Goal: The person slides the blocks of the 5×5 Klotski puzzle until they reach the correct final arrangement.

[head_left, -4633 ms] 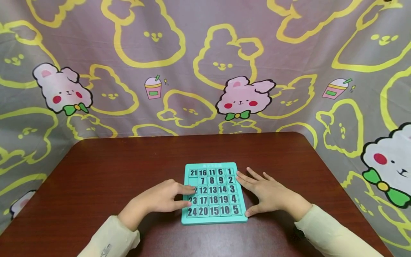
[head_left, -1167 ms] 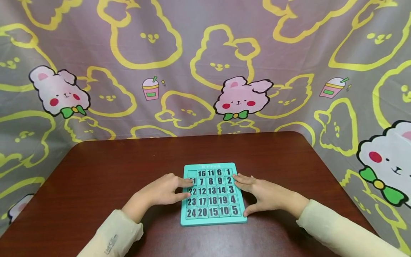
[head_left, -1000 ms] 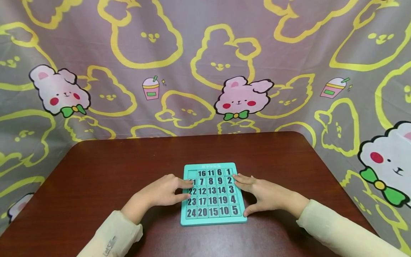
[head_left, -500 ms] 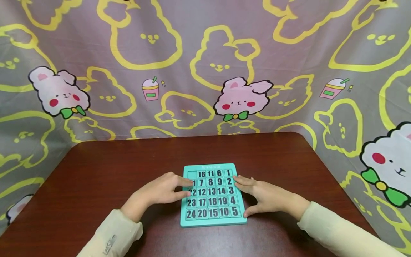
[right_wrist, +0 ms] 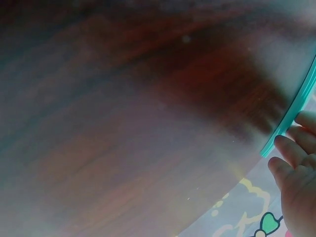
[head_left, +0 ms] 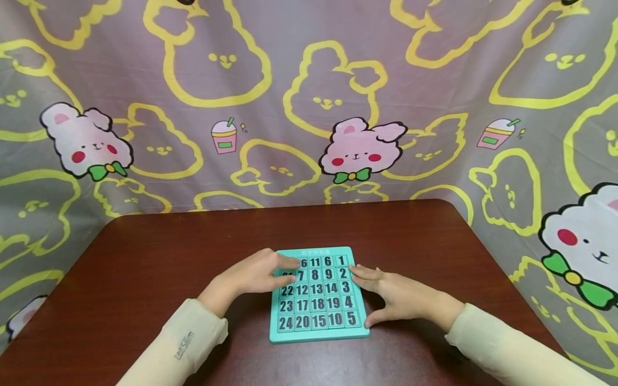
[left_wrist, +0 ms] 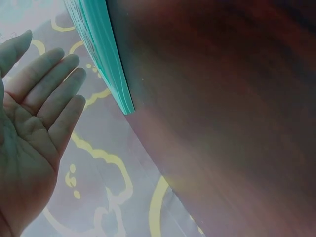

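A turquoise number slide puzzle (head_left: pixel 318 337) lies flat on the table, its black-numbered tiles in rows. My left hand (head_left: pixel 260 272) is over its upper left, the index fingertip on the 16 tile (head_left: pixel 303 263) and covering part of it. The left thumb tip lies by the 21 tile, which is partly hidden, as is the top left slot. In the left wrist view the other fingers of my left hand (left_wrist: pixel 37 118) are extended beside the puzzle frame (left_wrist: pixel 109 64). My right hand (head_left: pixel 401 297) touches the right edge with spread fingers, thumb at the lower right corner.
The dark red-brown table (head_left: pixel 183 252) stretches around the puzzle on all sides. A grey curtain (head_left: pixel 270 64) printed with yellow outlines and rabbit faces hangs behind the table and along both sides.
Tile 21 has slid down from the top left corner into the second row. My left hand has since moved up and right, from tile 21 to tile 16. The right hand stays at the edge.
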`<state>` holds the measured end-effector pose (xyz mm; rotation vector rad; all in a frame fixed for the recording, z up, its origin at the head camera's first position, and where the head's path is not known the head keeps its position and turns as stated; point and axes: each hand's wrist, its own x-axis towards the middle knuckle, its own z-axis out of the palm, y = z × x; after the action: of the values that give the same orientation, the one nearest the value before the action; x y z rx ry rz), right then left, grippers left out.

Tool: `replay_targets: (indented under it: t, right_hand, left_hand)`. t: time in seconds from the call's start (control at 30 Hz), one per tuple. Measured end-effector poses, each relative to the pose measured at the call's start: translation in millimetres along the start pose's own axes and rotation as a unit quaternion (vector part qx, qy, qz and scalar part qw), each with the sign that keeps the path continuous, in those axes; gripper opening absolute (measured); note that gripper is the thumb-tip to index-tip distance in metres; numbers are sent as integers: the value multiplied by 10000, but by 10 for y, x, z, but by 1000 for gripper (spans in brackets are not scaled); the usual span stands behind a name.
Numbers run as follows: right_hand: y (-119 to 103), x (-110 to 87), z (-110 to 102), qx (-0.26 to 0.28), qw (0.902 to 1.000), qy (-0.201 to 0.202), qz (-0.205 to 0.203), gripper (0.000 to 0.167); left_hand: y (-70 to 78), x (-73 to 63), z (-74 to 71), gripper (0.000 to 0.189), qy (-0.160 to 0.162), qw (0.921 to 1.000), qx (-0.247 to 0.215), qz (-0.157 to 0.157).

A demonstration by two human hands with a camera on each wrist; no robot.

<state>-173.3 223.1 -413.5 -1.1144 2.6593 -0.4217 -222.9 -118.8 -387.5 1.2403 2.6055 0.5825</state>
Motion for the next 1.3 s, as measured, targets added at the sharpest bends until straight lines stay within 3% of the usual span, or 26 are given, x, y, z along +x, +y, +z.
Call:
replay_targets:
  t: [0.27, 0.6, 1.3]
  right_hand:
    - [-6, 11, 15, 47, 10000, -3, -26, 101]
    - [-24, 15, 11, -4, 10000, -24, -32, 101]
    - [0, 2, -2, 28, 10000, -28, 49, 102]
  left_hand:
    - [-4, 95, 31, 41, -124, 9999, -2, 27]
    - [16, 112, 73, 38, -235, 9997, -18, -107]
    - [-104, -24, 41, 39, -116, 9996, 12, -273]
